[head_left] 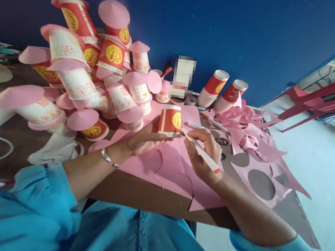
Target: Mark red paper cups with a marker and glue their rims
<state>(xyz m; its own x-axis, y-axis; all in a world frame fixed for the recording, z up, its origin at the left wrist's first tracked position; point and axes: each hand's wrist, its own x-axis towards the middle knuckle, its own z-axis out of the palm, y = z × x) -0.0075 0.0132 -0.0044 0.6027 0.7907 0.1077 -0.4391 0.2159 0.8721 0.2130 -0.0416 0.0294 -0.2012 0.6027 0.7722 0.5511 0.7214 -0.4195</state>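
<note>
The red paper cup (168, 121) sits in the left hand (145, 138), thumb along its lower edge and fingers curled round it, just left of the right hand (210, 145), above the pink paper (176, 179). Its long axis stands nearly upright, wider end down. The right hand pinches a white pen (205, 153) slanting up-left, tip beside the cup's lower right; contact is unclear.
</note>
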